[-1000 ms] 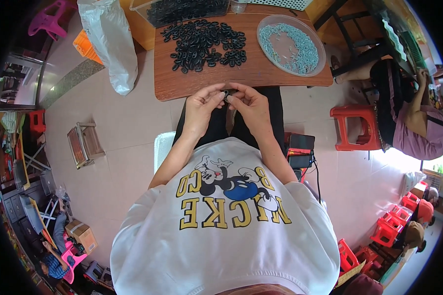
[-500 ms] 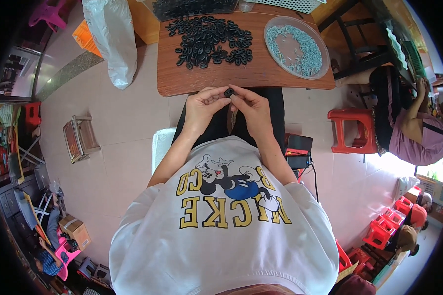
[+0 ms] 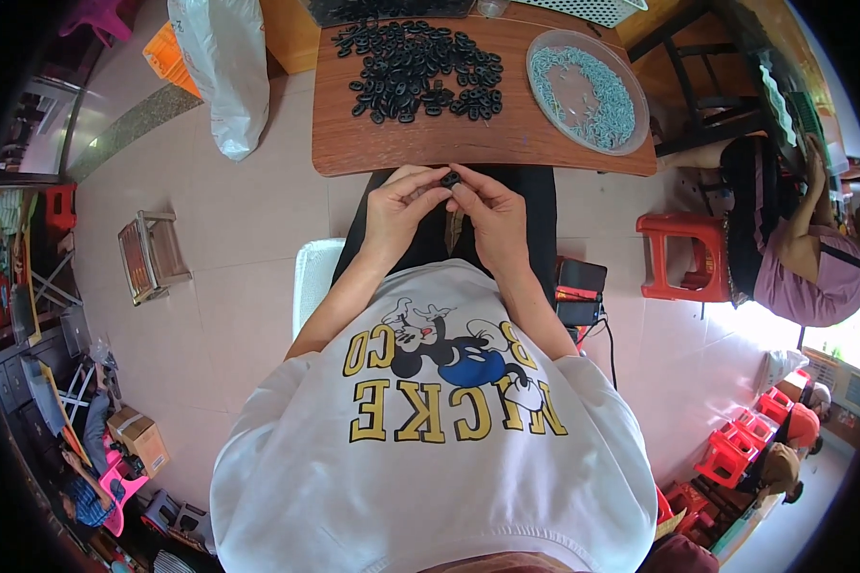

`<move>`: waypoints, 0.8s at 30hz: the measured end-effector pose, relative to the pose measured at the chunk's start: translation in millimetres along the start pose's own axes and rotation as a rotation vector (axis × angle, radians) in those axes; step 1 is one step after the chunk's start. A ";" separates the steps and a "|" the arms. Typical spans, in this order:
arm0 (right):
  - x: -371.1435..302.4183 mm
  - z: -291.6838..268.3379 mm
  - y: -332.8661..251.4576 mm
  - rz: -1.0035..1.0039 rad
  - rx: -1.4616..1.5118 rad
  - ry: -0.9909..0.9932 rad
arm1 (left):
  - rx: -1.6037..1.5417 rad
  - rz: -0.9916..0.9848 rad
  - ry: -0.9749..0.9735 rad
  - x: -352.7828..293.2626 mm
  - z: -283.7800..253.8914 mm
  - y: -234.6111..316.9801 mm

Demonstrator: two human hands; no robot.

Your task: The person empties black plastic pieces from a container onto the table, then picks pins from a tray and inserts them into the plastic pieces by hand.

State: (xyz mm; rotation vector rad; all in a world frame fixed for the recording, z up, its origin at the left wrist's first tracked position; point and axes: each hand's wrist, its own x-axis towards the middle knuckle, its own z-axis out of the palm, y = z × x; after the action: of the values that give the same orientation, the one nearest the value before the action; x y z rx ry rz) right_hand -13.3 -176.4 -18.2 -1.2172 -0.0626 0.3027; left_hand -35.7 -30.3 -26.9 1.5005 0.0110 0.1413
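Observation:
A small black oval part with holes [image 3: 450,179] is pinched between the fingertips of both hands, just off the table's near edge and above my lap. My left hand [image 3: 400,212] grips it from the left, thumb and fingers closed. From the other side, the closed fingers of my right hand [image 3: 493,212] hold the same part. Whether a smaller piece is also between the right fingertips cannot be made out. On the brown table [image 3: 382,151] lies a loose pile of similar black oval parts [image 3: 416,76]. To its right, a round clear tray [image 3: 640,124] contains many small pale-blue, screw-like pieces [image 3: 597,100].
A dark-filled bin [image 3: 392,10] and a white perforated basket [image 3: 592,10] stand at the table's back. Left of the table hangs a white sack [image 3: 229,86]. A red stool [image 3: 683,253] and a seated person [image 3: 803,258] are at right; a metal-framed stool [image 3: 153,256] is at left.
The view has shifted slightly, so the table sits a little higher and further right. Between my fingertips, the black part appears slightly turned. Both hands keep their hold.

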 end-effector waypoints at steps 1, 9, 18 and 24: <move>-1.1 1.0 1.1 0.004 0.001 0.000 | 0.013 0.043 0.022 -1.8 1.0 -2.2; -4.2 7.3 5.1 -0.147 0.008 0.082 | 0.197 0.320 0.101 -0.7 9.3 -1.7; 5.9 -4.1 -11.5 -0.040 -0.076 -0.013 | 0.248 0.294 0.032 3.2 5.9 -6.9; 54.3 -30.8 -70.1 0.172 -0.275 -0.365 | -0.144 -0.018 -0.018 -5.5 -5.0 -14.4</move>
State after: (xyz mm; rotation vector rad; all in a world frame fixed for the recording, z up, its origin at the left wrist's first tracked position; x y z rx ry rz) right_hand 58.9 -212.1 30.0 -1.4300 -0.3247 0.6824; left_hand -40.4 -26.9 -42.0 1.3575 0.0006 0.1117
